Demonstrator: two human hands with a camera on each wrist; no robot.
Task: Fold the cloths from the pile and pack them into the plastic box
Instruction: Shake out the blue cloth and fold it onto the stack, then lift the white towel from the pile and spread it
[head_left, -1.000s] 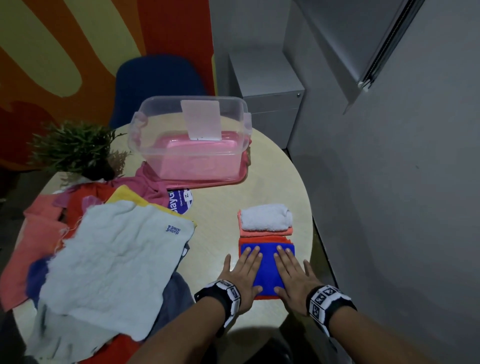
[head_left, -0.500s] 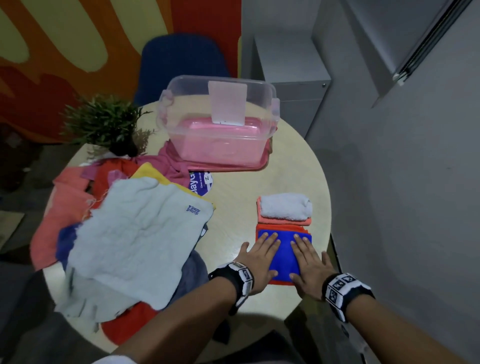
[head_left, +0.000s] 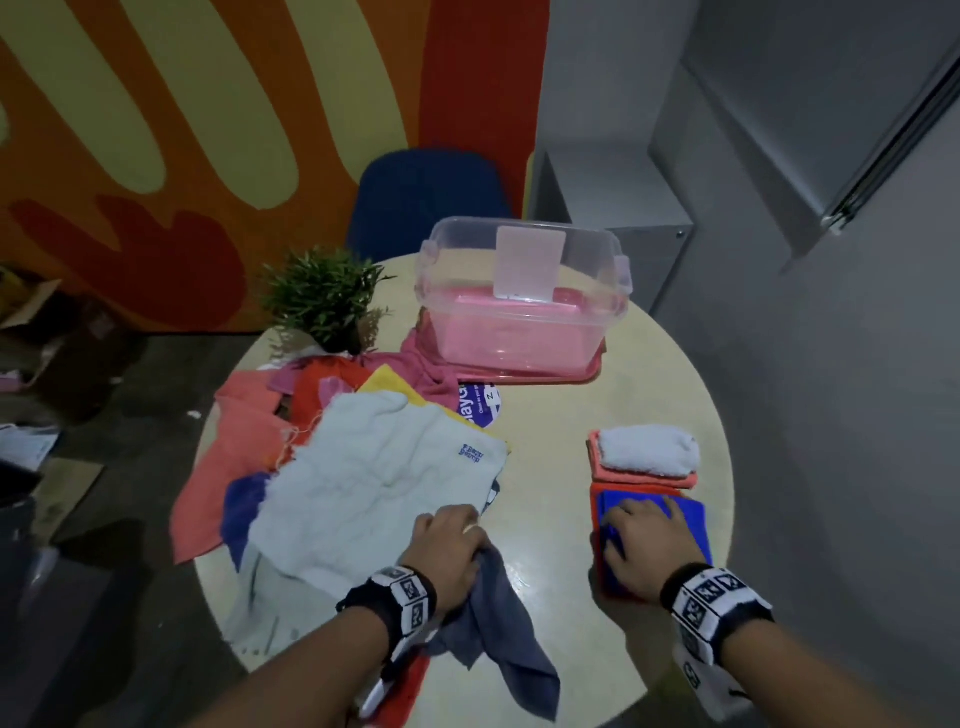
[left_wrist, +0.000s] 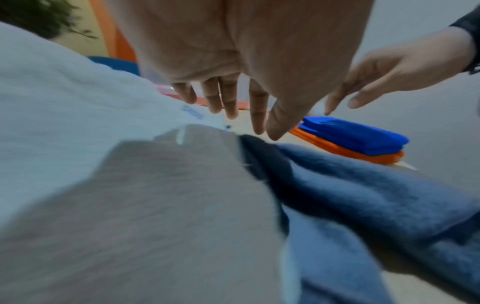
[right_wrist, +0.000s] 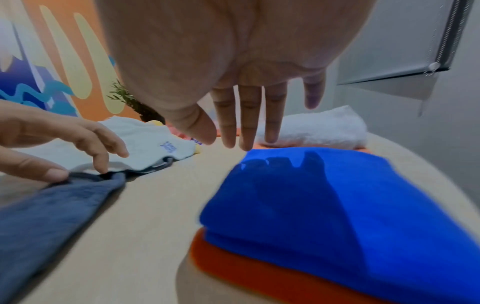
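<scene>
A folded blue cloth (head_left: 691, 525) lies on a folded orange cloth (head_left: 596, 566) at the table's near right. My right hand (head_left: 639, 519) hovers just over it with straight fingers, casting a shadow on the blue cloth (right_wrist: 324, 195). My left hand (head_left: 457, 525) is at the pile's near corner. Its thumb and forefinger touch the hem of a grey-blue cloth (right_wrist: 52, 205) that sticks out from under a spread white cloth (head_left: 374, 478). The clear plastic box (head_left: 519, 338) stands at the far side on a pink lid (head_left: 519, 376).
A rolled white towel (head_left: 649, 449) sits on a folded salmon cloth (head_left: 623, 475) just beyond the blue one. Loose cloths of several colours lie at the left, with a small plant (head_left: 322, 296) behind them. A blue chair (head_left: 426, 197) stands past the round table (head_left: 571, 415).
My left hand has left the blue cloth and moved left to the pile's near corner. My right hand stays over the blue cloth. The head view has tilted up and left.
</scene>
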